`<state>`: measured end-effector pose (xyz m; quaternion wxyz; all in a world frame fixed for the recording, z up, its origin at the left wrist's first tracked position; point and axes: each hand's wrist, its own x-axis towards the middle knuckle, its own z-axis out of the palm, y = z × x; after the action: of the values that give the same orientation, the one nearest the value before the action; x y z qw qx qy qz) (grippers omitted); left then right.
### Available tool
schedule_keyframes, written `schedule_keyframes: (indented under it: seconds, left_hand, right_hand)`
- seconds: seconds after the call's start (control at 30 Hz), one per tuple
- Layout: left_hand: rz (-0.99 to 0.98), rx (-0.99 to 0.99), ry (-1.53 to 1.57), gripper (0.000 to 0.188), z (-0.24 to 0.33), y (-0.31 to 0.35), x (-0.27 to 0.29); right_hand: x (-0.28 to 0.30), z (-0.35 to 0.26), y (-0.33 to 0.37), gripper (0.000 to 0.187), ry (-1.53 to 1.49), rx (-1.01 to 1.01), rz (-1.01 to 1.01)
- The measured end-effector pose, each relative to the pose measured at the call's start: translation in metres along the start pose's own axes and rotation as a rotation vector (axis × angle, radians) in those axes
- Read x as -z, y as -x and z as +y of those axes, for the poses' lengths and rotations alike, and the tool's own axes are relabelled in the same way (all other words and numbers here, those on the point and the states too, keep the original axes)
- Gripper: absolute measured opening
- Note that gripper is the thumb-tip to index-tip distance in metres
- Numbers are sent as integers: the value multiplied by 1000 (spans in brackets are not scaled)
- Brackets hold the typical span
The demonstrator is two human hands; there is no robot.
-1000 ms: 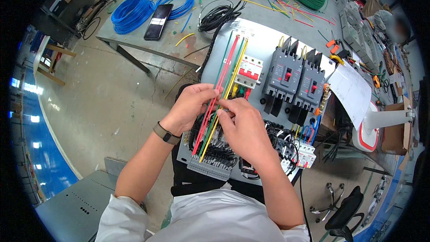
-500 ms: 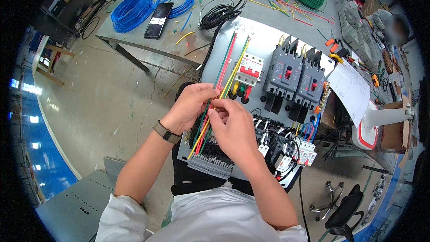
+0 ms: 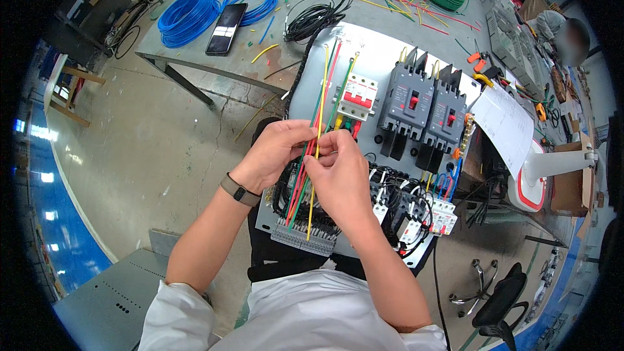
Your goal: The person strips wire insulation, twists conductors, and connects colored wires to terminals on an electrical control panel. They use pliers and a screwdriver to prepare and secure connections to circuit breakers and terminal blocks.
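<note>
A left hand (image 3: 276,149) and a right hand (image 3: 341,172) meet above the left part of a flat, pale grey metal mounting plate (image 3: 374,40). The left hand's grip is pinched, thumb against fingers, on a bundle of long, thin, plastic-coated wires: several red wires (image 3: 299,185), green wires (image 3: 340,93) and a straight yellow wire (image 3: 311,201). The right hand's grip is also drawn together, its fingertips at the same bundle just beside the left ones; which strands each one pinches cannot be told. The bundle runs lengthwise over the plate's left part, from near its far edge to its near edge, where the yellow wire's lower end overlaps a grey terminal strip (image 3: 292,241).

On the plate, right of the bundle, is a small white breaker with red toggles (image 3: 357,97); toward the plate's right side stand two dark grey, box-shaped breakers (image 3: 407,101). Tangled black wiring (image 3: 396,188) covers its nearer part.

Beyond the plate stretches a grey desk (image 3: 257,68). To the plate's left, the desk carries a black phone (image 3: 226,29) and coils of blue wire (image 3: 187,19); a black cable bundle (image 3: 318,21) lies just past the plate's far left corner. White paper sheets (image 3: 504,127) are right of the plate.
</note>
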<state>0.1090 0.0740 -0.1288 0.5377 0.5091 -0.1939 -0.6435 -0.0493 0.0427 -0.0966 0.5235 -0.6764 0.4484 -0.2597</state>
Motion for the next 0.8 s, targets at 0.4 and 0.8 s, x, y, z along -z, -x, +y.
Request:
schedule_keyframes:
  seconds: [0.4, 0.8]
  left_hand:
    - [-37, -24, -2, 17, -3, 2, 1]
    - [17, -19, 16, 18, -4, 1, -2]
  right_hand:
    - [2, -4, -1, 27, 62, -61, -32]
    - [3, 2, 2, 21, -81, -84, -14]
